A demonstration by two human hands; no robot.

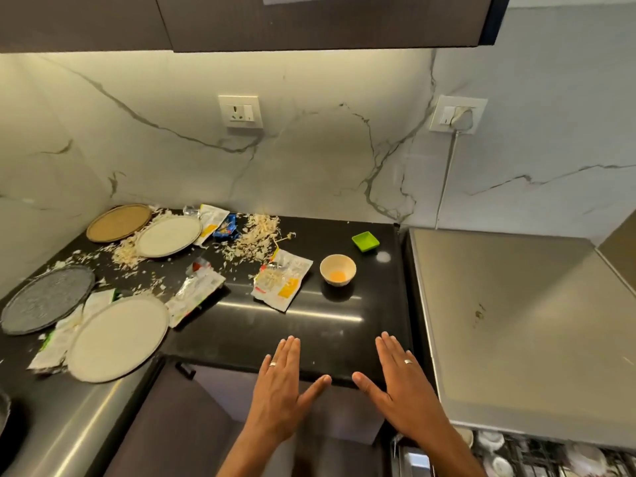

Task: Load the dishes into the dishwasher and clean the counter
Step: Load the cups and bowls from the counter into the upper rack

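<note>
On the tabletop [309,325] four plates lay at my left: two at the back corner [118,222] [168,235], two nearer me [46,298] [117,337], with wrappers [282,278] and scraps [254,239] scattered between and to their right. Right of those stood a small bowl [337,270], and behind it, toward the wall, a small square dish [365,241]. My left hand [280,390] and right hand [401,390] lay flat side by side at the front edge, and the dishwasher rack [537,456] sat low at my right.

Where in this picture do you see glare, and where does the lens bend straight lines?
Head view: bright streaks of glare lie on the black counter between the white bowl and both hands; under-cabinet light washes the marble wall yellowish; the wide lens bows the counter's edges and the upper cabinet.
</note>
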